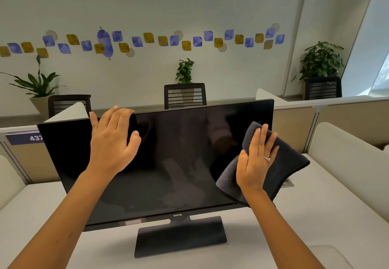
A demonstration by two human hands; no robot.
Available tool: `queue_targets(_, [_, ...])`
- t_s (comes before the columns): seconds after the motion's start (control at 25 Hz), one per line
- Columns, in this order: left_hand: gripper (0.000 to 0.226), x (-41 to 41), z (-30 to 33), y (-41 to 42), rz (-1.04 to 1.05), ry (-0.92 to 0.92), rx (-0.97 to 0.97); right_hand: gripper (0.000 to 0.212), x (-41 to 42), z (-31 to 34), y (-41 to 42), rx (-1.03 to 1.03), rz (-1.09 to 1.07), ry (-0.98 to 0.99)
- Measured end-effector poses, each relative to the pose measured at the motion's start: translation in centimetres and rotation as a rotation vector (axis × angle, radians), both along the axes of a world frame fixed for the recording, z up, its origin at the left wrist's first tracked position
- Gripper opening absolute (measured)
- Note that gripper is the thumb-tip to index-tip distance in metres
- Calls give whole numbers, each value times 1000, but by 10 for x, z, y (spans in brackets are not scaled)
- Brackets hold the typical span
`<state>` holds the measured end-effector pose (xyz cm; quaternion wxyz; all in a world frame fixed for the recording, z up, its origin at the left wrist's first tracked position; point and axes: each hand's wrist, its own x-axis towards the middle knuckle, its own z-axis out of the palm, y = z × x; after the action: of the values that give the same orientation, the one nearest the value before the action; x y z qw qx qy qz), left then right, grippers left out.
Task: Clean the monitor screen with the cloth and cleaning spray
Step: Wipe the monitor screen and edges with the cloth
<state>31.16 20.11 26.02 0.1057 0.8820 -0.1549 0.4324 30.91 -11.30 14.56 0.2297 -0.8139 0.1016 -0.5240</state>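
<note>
A black monitor [168,163] with a dark, switched-off screen stands on its flat base in front of me. My left hand [112,140] grips the top edge left of the middle, fingers curled over the bezel and thumb on the screen. My right hand [255,159] lies flat with straight fingers on a dark grey cloth [282,169], pressing it against the right side of the screen. Part of the cloth hangs past the monitor's right edge. No spray bottle is in view.
The monitor sits on a white desk [315,216] bounded by low beige partitions [294,125]. Black mesh chairs [185,95] and potted plants [321,60] stand behind, along a white wall.
</note>
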Motion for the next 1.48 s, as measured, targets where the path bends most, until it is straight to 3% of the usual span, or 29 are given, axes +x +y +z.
queue_targets(0.28, [50,0,0,-1,-13,1,-10,65,12,25,61,-343,141,-58])
queue_targets(0.56, [49,0,1,-3,-14,3,-3,67,0,-34,77,-638,194,7])
queue_targets(0.72, [49,-1,1,-1,-17,4,0,72,-9,-47,40,-597,101,73])
queue_targets(0.88, [50,-1,2,-1,-13,8,0,67,-13,-33,-3,-345,-65,129])
queue_targets(1.08, [52,-2,2,-3,-18,27,1,59,-1,19,-24,-168,-80,31])
queue_targets(1.28, [52,-3,3,-3,-13,42,2,59,13,58,17,-255,-7,-55])
queue_targets(1.48, [52,-5,4,-4,-14,47,-5,63,11,26,64,-442,143,-91])
